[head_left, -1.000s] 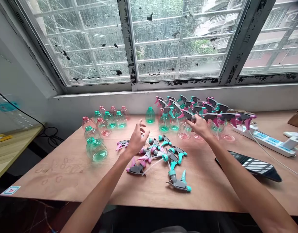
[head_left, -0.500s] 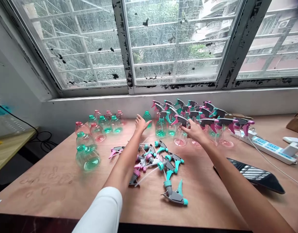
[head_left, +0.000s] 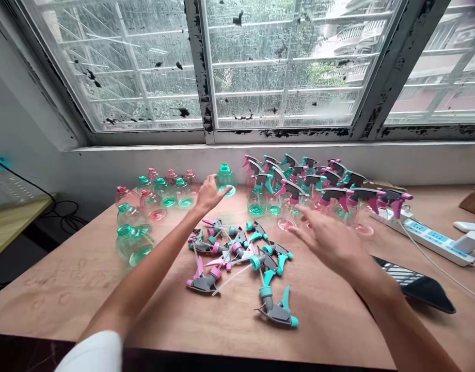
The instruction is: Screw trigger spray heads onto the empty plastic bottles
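My left hand (head_left: 211, 195) grips a green see-through bottle (head_left: 224, 179) without a spray head, its base tilted toward me and seemingly off the table. With fingers apart and nothing in it, my right hand (head_left: 326, 238) hovers over the table, a little blurred. Between my arms lies a heap of loose spray heads in grey with pink or teal parts, among them a teal one (head_left: 276, 309) nearest me and a pink one (head_left: 205, 281). Beyond my right hand stand several bottles with spray heads fitted, such as a green one (head_left: 256, 199).
Open-necked bottles, pink (head_left: 152, 206) and green (head_left: 132, 243), stand at the left. A white power strip (head_left: 427, 232) with a plug and cable lies at the right. A black tablet-like device (head_left: 419, 284) is beside my right forearm. A window wall (head_left: 230, 147) bounds the back.
My left hand has closed on the green bottle at the back and lifted it slightly. My right hand has drawn back toward me from the fitted bottles.
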The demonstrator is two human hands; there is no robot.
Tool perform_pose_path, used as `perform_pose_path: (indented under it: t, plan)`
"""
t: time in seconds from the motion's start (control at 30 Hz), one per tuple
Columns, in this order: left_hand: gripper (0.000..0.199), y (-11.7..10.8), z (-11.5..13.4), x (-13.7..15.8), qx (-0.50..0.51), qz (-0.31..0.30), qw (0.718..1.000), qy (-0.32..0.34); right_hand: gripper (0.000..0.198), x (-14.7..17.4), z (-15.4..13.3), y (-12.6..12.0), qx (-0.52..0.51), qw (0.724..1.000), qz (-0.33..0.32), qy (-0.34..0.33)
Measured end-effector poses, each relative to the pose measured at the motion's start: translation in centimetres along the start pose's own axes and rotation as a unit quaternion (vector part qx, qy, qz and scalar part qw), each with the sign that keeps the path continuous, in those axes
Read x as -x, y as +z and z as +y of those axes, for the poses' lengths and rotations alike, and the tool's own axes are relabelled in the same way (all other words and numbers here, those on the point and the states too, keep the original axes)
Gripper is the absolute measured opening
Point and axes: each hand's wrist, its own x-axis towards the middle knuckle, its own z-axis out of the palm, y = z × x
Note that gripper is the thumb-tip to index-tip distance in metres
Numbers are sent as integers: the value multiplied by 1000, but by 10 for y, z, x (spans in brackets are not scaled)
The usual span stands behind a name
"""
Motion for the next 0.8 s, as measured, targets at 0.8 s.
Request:
perform_pose_path:
  t: [0.8]
  plan:
    - [89, -29, 100, 294, 365, -207, 886, 199, 57, 29, -45, 99, -172, 982, 70, -29]
